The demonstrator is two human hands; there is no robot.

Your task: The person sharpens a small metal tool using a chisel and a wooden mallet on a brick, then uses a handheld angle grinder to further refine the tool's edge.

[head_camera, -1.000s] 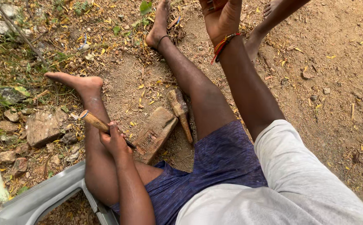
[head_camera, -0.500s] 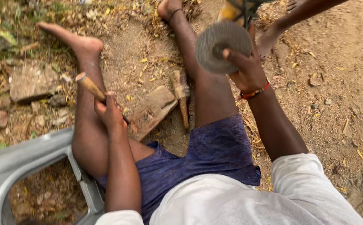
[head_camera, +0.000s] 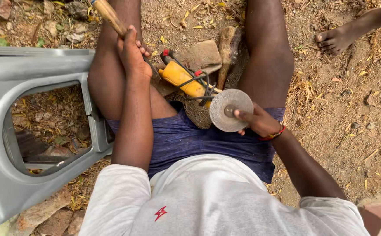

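Lowered since half a second ago, right hand (head_camera: 260, 123) now sits over the lap, fingers closed on the grey disc (head_camera: 230, 110) of a yellow angle grinder (head_camera: 184, 79) lying between the thighs. Left hand (head_camera: 133, 54) stays wrapped round a wooden handle (head_camera: 108, 15), far left. Grey panel (head_camera: 7, 131) left on ground.
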